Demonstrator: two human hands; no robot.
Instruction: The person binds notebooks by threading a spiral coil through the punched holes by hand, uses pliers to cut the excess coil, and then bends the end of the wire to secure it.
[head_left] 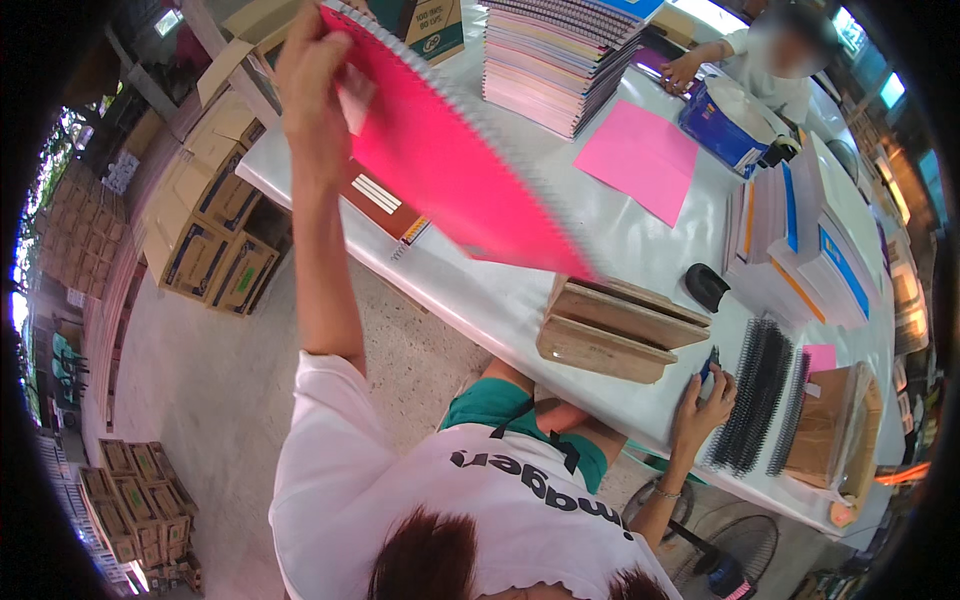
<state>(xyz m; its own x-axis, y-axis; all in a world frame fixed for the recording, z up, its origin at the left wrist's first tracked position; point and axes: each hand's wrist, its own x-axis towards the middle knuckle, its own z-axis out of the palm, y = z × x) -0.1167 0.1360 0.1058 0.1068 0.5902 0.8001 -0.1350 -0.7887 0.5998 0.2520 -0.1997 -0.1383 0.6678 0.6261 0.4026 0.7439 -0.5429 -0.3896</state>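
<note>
My left hand (312, 80) is raised at the upper left, its fingers closed on the edge of a bright pink spiral-bound notebook (430, 140). The notebook slants down across the table and is blurred by motion. Low on the table at the right, my right hand (705, 402) is closed round a small blue-handled tool (709, 366), mostly covered by the fingers. Beside that hand lie black spiral binding coils (752, 395). A slotted wooden stand (620, 328) sits between the notebook's lower corner and my right hand. Under the notebook lies a brown-covered spiral notebook (385, 205).
Tall stacked spiral notebooks (555, 70) stand at the back, near a pink sheet (640, 160). Stacked bound sheets (800, 240), a black rounded object (707, 287) and a cardboard box (830, 430) are at right. Across the table a person (770, 70) reaches by a blue box (728, 125).
</note>
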